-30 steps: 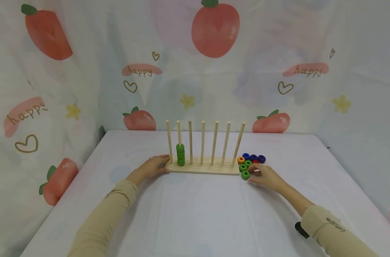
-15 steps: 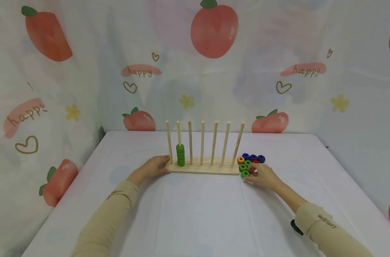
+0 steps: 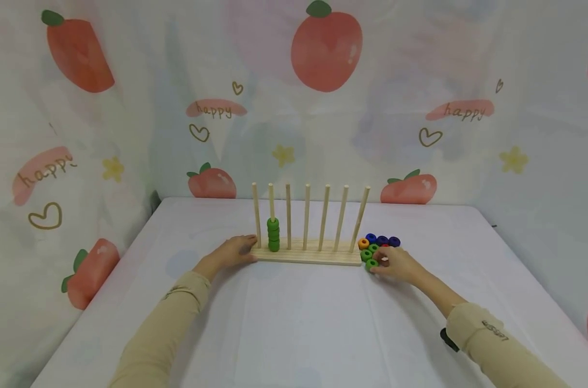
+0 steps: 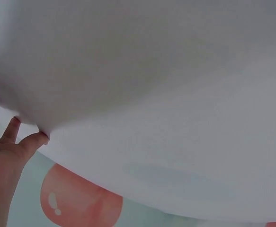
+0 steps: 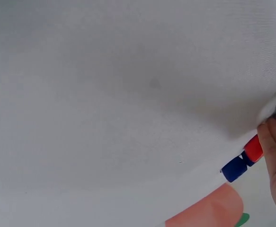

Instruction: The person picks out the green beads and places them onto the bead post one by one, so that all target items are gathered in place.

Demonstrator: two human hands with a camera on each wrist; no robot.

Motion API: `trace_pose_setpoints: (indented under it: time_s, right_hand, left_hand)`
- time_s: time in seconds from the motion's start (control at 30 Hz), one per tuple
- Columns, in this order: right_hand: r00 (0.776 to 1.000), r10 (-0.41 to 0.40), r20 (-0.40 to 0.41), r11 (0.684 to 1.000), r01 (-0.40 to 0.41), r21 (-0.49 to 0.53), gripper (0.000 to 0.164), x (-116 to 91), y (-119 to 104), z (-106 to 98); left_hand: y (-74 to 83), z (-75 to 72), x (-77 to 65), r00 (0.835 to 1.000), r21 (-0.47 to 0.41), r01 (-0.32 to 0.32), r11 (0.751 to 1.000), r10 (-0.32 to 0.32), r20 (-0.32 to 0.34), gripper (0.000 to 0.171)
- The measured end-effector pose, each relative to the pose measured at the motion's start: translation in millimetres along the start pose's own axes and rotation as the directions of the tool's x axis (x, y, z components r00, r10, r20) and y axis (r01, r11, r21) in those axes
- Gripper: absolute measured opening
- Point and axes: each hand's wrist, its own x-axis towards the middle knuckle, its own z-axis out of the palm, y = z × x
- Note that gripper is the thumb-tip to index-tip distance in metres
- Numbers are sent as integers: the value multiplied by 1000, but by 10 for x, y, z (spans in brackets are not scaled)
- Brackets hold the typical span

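1. Seven pegs (image 3: pixel 307 215) rise from the pale wooden rack (image 3: pixel 306 255) at the middle of the frame; the bare wood looks stiff and fairly light, so a sideways knock could probably shift it along the smooth cloth on the counter (image 3: pixel 299 323).
2. At the rack's left end, the left hand (image 3: pixel 232 251) rests with its fingers spread and fairly straight against the wood, not clenched; the low end is a sensible place to steady it, well clear of the peg tops.
3. Right of centre, the fingers of the right hand (image 3: pixel 398 264) pinch the front green bead (image 3: pixel 370 267), which sits on the counter just beside the rack's right end.
4. That bead looks small, hard and light, with a glossy coat that may slip; the outer rim seems the best hold, leaving the hole free.
5. More green beads (image 3: pixel 366 255) and an orange bead (image 3: pixel 364 247) lie close by, easy to nudge and likely to roll if tipped on edge.
6. In the right wrist view, a red bead (image 5: pixel 253 148) and a blue bead (image 5: pixel 234 169) show at lower right, near the hand.
7. Left of centre, a green stack (image 3: pixel 273 235) is threaded on the second peg, which should keep it from rolling.
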Motion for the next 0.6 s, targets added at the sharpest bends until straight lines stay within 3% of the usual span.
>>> trace_pose_setpoints:
  time_s: [0.23, 0.6]
  right_hand:
    - [999, -44, 25, 998, 42, 47, 22, -64, 30, -60]
    - [992, -116, -48, 989, 120, 86, 25, 4, -192, -153]
  left_hand:
    - [27, 14, 18, 1000, 2, -4, 1000, 4, 5, 60]
    - [-19, 19, 9, 1000, 26, 16, 1000, -16, 0, 61]
